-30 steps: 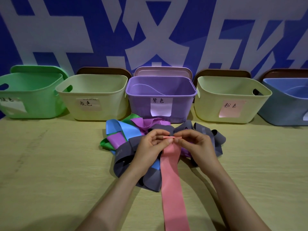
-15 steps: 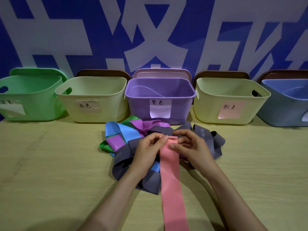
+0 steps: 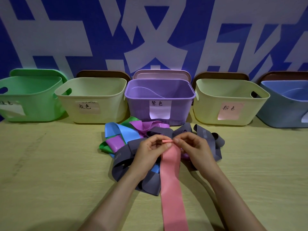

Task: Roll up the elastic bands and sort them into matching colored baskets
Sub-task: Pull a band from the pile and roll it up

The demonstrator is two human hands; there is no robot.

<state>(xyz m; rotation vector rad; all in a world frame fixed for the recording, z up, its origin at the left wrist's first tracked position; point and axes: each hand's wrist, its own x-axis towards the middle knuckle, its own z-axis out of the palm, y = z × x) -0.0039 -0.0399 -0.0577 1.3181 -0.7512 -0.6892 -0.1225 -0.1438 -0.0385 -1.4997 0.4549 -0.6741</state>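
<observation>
Rolling step in hand: pink band (image 3: pixel 171 180) end pinched by curled fingers (image 3: pixel 176 140) of left hand (image 3: pixel 150 151), right hand (image 3: pixel 195 147); tail behind fingers likely wound next.

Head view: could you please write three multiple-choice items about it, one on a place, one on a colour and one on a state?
1. Where does the basket with the pink label stand?
A. just right of the purple basket
B. at the far left of the row
C. upside down on the bands

2. What colour is the band that the left hand and the right hand hold?
A. green
B. pink
C. blue

3. How is the far end of this band?
A. rolled up small between the fingers
B. fully flat
C. knotted

Answers:
1 A, it is the next basket to the right of the purple one.
2 B, the long strip running toward the camera is pink.
3 A, a short tight roll shows between the pinching fingers.
</observation>
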